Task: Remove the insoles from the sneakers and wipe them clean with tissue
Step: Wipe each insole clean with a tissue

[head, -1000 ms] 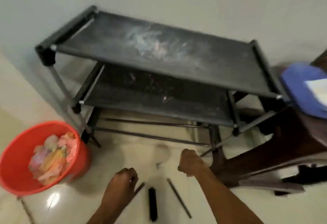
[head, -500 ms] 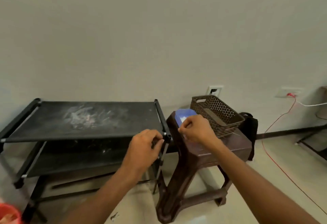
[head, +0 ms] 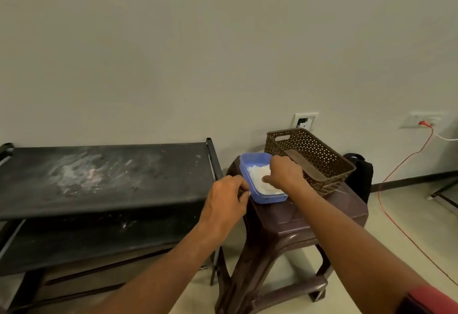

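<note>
A blue plastic box (head: 252, 162) holding white tissue (head: 257, 177) stands on a brown plastic stool (head: 297, 217). My right hand (head: 285, 173) reaches into the box, its fingertips pinched on the tissue. My left hand (head: 226, 199) is curled at the box's near left corner, by the stool's edge; whether it holds anything is hard to tell. No sneakers or insoles are in view.
A black two-tier shoe rack (head: 106, 177) with dusty shelves stands left of the stool. A brown perforated basket (head: 309, 157) sits on the stool behind the box. A black bag (head: 359, 175) leans against the wall. A red cable (head: 396, 189) runs from a wall socket across the floor.
My view has risen from the floor and red bucket to the stool. My right hand moved into the tissue box; my left hand left the rack's corner post and came to the box.
</note>
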